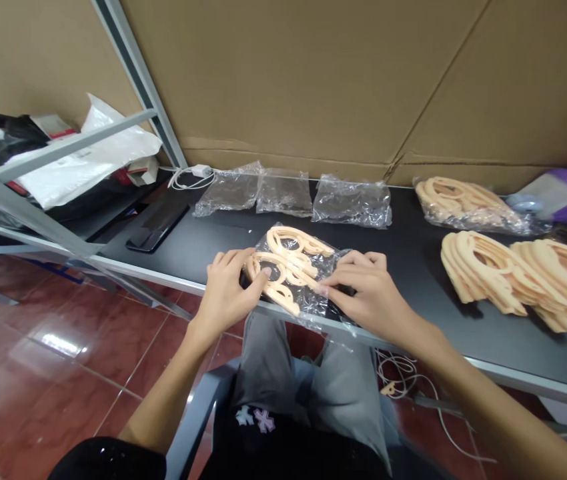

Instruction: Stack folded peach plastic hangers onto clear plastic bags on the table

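Left hand (227, 293) and right hand (369, 297), half closed, hold opposite sides of the clear plastic bag (331, 300) of peach foam cutouts (288, 248): light, soft, slippery; take hold at bag edges

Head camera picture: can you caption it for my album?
Left hand and right hand hold a clear bag of peach pieces.

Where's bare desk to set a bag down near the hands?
Bare black desktop lies between the phone and the left hand, below the clear plastic bags. A second patch sits between the right hand and the peach cutouts. Crowded far right, where cutouts and a filled bag pile up.
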{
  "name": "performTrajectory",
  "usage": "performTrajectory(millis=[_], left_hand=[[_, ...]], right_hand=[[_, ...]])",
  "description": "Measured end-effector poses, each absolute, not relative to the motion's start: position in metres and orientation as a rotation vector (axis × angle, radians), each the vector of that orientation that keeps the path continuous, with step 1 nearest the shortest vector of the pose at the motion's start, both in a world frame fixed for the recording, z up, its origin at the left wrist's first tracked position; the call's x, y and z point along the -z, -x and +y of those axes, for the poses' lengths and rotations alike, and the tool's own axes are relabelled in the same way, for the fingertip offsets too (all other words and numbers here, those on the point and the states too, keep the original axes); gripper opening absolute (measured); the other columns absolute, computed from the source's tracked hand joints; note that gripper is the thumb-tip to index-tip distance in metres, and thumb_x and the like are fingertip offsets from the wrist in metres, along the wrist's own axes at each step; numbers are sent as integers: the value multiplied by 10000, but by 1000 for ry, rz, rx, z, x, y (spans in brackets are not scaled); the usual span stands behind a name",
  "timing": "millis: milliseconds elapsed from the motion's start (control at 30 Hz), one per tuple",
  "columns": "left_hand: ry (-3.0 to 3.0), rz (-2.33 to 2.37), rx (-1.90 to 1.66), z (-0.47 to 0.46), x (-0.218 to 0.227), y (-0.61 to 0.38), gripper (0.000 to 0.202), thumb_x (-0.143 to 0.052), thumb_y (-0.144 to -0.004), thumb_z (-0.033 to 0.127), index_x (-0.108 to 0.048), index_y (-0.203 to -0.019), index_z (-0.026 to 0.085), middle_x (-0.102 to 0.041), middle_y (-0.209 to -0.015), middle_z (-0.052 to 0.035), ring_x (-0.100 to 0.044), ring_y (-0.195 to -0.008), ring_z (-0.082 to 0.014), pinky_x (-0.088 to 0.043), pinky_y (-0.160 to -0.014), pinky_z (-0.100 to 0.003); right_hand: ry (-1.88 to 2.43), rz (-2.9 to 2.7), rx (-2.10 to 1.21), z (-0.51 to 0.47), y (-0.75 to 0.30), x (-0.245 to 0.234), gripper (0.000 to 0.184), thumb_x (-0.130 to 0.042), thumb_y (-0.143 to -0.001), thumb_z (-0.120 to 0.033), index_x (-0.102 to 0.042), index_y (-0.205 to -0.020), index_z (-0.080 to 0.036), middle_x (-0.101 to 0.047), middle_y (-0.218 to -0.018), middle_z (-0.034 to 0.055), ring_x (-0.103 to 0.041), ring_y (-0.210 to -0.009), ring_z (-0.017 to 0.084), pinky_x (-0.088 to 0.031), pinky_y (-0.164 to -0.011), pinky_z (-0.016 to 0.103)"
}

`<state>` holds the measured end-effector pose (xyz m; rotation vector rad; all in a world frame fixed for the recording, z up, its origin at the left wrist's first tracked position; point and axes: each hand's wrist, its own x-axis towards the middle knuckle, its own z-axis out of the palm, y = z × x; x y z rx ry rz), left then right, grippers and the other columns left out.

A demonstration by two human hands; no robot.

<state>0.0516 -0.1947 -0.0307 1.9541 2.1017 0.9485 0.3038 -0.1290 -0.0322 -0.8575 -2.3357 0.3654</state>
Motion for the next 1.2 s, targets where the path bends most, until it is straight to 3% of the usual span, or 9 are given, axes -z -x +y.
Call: performTrajectory(millis=[400, 567, 767, 900, 967, 1067, 1200], left_hand=[[-1978, 2188, -850, -191, 31, -52, 366, -600, -947, 447, -650, -1255, 255, -706, -1309, -81, -573, -1200, -337, -390, -1029, -573], [-2073, 2148, -814, -166, 24, -32, 331, -645, -932, 449, -705, -1228, 312, -716, -1317, -64, -554, -1276, -348, -308, -1087, -629], [-2339, 1905, -963, -175, 4, -51, 260, -598, -970, 382, -719, -1176, 278, -688, -1312, -70, -581, -1265, -284, -372, -1098, -517], [-2406, 1717, -769, -202, 4, -81, 432, -713, -885, 433, -645, -1269, 247, -679, -1331, -84, -607, -1256, -297, -436, -1092, -492], [-2422, 1714, -734, -207, 7, -88, 408, -703, -888, 372, -637, -1272, 254, -690, -1319, -75, -617, -1250, -291, -448, -1095, -492], [-2436, 1741, -724, -205, 9, -87, 374, -665, -889, 291, -646, -1261, 254, -702, -1303, -70, -628, -1230, -291, -462, -1091, -506], [-2475, 1694, -708, -201, 10, -80, 413, -658, -875, 268, -640, -1286, 239, -690, -1318, -85, -621, -1228, -298, -468, -1105, -512]], right_hand=[[981, -2266, -438, -124, -295, 29, 263, -671, -930, -345, -747, -695, -256, -738, -733, 5, -647, -860, 216, -347, -891, 466], [873, -2296, -440, -118, -331, 22, 250, -557, -956, -237, -800, -997, -280, -763, -1013, 58, -642, -1038, 253, -470, -937, 484], [816, -2413, -211, -113, -357, 30, 411, -538, -913, -117, -750, -1231, -269, -575, -1384, 144, -507, -1313, 322, -462, -1070, 582], [755, -2568, -75, -113, -340, 25, 507, -530, -881, -41, -738, -1277, -280, -502, -1498, 161, -434, -1409, 361, -451, -1074, 602], [725, -2643, -5, -112, -331, 18, 497, -551, -861, -30, -758, -1241, -275, -494, -1515, 162, -403, -1440, 385, -437, -1082, 616], [663, -2709, 58, -107, -326, 7, 339, -597, -860, -61, -802, -1074, -225, -524, -1486, 179, -405, -1443, 409, -439, -1074, 620], [550, -2650, 75, -103, -337, 2, 176, -612, -905, -127, -771, -887, -201, -602, -1398, 157, -460, -1414, 367, -467, -1073, 580]])
